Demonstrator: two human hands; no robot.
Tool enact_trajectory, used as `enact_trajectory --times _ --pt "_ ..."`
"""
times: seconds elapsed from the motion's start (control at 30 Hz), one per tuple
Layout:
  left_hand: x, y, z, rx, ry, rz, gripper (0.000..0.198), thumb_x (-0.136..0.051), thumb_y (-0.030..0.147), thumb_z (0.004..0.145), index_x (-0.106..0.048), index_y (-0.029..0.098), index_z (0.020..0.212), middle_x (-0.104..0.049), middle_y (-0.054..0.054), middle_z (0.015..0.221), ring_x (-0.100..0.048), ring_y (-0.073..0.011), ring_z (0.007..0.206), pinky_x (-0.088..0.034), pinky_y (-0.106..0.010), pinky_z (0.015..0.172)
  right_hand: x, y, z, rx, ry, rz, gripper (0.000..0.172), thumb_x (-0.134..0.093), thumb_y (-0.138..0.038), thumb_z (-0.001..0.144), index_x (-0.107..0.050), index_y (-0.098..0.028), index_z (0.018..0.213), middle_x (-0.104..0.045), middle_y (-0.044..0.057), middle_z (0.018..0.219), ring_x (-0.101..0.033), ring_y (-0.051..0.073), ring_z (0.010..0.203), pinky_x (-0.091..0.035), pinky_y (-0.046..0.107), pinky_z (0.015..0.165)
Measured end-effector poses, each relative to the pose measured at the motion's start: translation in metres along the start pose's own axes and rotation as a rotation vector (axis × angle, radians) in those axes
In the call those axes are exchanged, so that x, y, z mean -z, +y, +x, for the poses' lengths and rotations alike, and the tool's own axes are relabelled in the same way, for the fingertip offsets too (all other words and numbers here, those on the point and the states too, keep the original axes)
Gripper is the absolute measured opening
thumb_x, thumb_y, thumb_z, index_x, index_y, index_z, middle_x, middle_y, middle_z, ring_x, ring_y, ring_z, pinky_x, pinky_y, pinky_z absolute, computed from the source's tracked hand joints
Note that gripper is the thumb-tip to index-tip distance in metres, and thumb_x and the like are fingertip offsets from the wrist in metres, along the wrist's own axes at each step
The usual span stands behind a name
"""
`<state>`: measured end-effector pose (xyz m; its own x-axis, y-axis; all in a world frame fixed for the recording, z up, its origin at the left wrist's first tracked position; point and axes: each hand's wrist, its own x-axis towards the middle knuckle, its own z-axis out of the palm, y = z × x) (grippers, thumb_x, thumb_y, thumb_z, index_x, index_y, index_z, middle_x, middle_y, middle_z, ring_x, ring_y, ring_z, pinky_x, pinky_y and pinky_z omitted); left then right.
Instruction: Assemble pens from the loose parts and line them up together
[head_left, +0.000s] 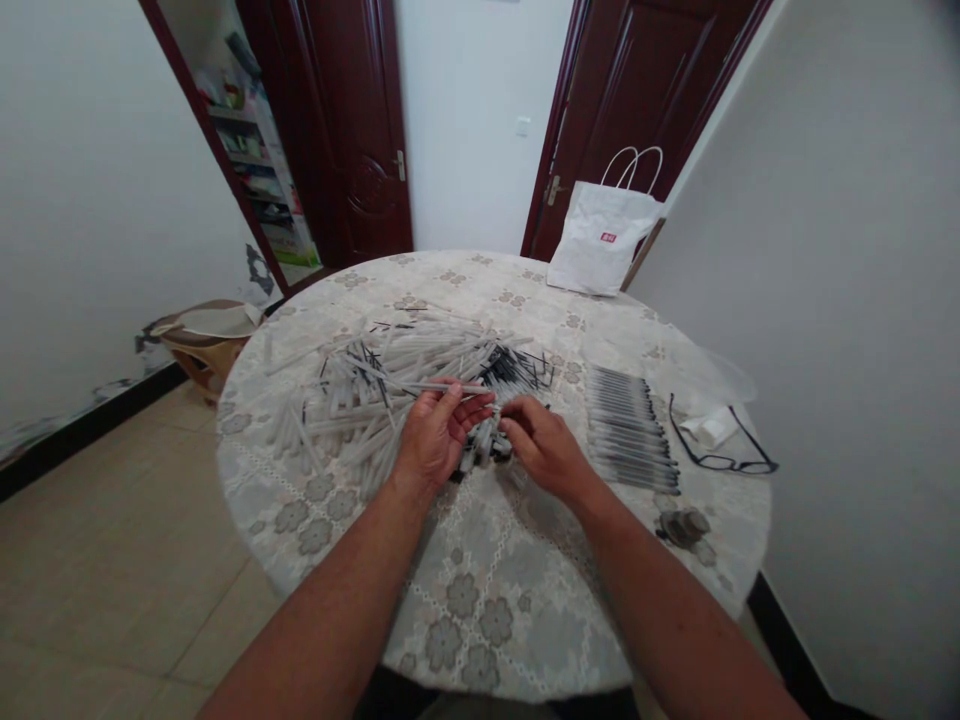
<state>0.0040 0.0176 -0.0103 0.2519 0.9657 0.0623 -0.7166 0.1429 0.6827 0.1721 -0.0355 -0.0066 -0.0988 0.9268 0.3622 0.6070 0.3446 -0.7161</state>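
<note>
My left hand (435, 437) is closed with a whitish pen barrel (469, 387) between thumb and fingers, its end pointing right. Close beside that end, my right hand (544, 445) has its fingers pinched together; whatever sits in them is too small or hidden to make out. Beyond and left of my hands spreads a loose heap of whitish pen barrels (375, 425). Thin black refills (514, 368) lie bunched just behind my fingers. Small black and clear pen parts (484, 445) are piled between and under my hands, partly covered by them.
A neat row of pens (630, 425) lies to the right on the round table (472, 600). Black-framed glasses (720, 463), white crumpled paper (712, 428) and a small dark object (684, 527) are farther right. At the back right stands a white paper bag (604, 240).
</note>
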Motion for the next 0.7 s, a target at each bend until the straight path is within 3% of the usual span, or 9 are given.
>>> enact_trajectory --times 0.1,0.23,0.7 --pt "-0.001 -0.001 -0.001 0.002 0.002 0.009 0.031 -0.080 0.029 0.081 -0.056 0.019 0.098 -0.076 -0.005 0.092 -0.076 -0.0247 0.091 -0.059 -0.038 0.083 -0.005 0.005 0.003 -0.155 0.170 0.260 0.023 -0.057 -0.040 0.095 -0.061 -0.021 0.105 -0.065 0.000 0.080 -0.057 0.014 0.063 -0.046 0.026 0.062" --pt "-0.001 -0.003 -0.002 0.007 0.005 0.026 0.032 -0.080 0.029 0.080 -0.055 0.019 0.099 -0.077 -0.005 0.092 -0.077 -0.0249 0.090 -0.059 -0.039 0.083 -0.010 0.003 0.006 -0.221 0.239 0.443 0.027 -0.066 -0.043 0.088 -0.063 -0.020 0.102 -0.065 -0.001 0.077 -0.057 0.012 0.059 -0.046 0.024 0.055" --pt "-0.003 -0.008 -0.004 0.014 -0.038 0.111 0.028 -0.078 0.031 0.083 -0.058 0.018 0.097 -0.077 -0.008 0.097 -0.076 -0.0232 0.090 -0.058 -0.041 0.087 -0.013 0.006 0.005 -0.200 0.256 0.403 0.026 -0.065 -0.042 0.089 -0.065 -0.020 0.104 -0.069 0.002 0.083 -0.063 0.016 0.069 -0.050 0.026 0.060"
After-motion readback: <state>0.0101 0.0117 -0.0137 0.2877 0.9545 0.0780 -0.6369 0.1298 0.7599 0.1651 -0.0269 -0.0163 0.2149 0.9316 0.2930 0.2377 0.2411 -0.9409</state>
